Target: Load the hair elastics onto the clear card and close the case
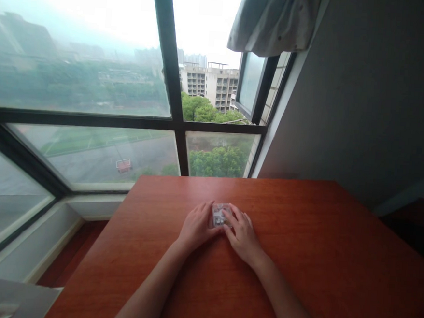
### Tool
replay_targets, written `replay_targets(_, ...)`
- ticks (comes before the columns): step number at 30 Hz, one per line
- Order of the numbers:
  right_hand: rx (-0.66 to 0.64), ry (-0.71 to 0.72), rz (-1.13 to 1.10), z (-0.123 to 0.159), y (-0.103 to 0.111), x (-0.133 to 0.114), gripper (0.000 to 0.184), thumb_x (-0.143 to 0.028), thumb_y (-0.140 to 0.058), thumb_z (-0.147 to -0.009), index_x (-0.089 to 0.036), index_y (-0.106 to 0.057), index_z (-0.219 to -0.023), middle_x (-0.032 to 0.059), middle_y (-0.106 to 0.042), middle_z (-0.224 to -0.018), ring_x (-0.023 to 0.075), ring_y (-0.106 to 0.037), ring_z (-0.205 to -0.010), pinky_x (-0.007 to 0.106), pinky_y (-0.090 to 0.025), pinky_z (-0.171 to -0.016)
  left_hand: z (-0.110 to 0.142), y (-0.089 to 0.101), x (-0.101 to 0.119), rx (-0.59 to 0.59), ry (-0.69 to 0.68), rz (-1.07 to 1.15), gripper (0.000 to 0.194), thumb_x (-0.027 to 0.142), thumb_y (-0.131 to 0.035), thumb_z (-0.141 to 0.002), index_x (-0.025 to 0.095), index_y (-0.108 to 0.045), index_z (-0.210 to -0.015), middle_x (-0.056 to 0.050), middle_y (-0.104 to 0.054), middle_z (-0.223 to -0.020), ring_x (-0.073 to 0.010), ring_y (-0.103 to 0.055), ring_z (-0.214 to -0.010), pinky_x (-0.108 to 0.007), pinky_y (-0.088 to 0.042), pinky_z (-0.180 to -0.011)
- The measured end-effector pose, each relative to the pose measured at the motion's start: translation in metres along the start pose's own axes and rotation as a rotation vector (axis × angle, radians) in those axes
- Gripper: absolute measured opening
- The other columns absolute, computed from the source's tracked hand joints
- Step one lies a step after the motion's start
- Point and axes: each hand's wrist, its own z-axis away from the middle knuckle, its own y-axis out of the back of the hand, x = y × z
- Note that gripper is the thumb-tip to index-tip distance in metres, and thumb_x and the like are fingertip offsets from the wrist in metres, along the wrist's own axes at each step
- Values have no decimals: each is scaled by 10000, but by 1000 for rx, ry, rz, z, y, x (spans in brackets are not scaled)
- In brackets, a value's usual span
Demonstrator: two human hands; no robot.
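A small clear, shiny box (219, 214) with greyish-white bits showing in it rests on the reddish-brown table. My left hand (197, 224) is curved round its left side, the thumb along the near edge. From the right, my right hand (242, 232) grips it, with a finger reaching over the top and the thumb at the near right corner. Both hands lie low on the wood. What exactly the box contains is too small to make out, and fingers cover part of its edges.
The wooden table (300, 252) spreads out around my forearms. Behind it stand dark-framed windows (178, 125), one pane swung outward, with a grey curtain (275, 23) hanging above. A dark wall (354, 101) rises at the right. Low on the left is a white ledge (46, 244).
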Motion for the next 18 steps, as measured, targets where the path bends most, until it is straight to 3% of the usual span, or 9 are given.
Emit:
replay_targets(5, 32, 27, -10, -1, -1, 3, 417, -269, -480, -899, -265, -537, -1312, 80, -429, -1441, 262, -448, -1262, 494, -334, -1074, -1, 4, -2, -59, -18, 21, 747, 502, -695, -728, 198, -417, -1352, -120, -543, -1280, -298, -537, -1139, -422, -448, -946)
replay_targets(10, 62, 62, -29, -1, -2, 4, 399, -270, -505, -892, -267, -566, -1286, 80, -437, -1429, 260, -451, -1252, 462, -361, -1062, -2, 11, -6, -115, -39, 137, 671, 461, -673, -768, 203, -438, -1341, -95, -578, -1178, -242, -583, -1023, -362, -485, -875)
replay_targets(18, 61, 70, -80, 0, -3, 7, 381, -260, -492, -905, -269, -578, -1276, 83, -424, -1436, 251, -427, -1275, 445, -377, -1059, -1, 11, -9, -91, -52, 191, 686, 359, -729, -709, 213, -463, -1323, -91, -578, -1203, -250, -575, -1064, -369, -486, -897)
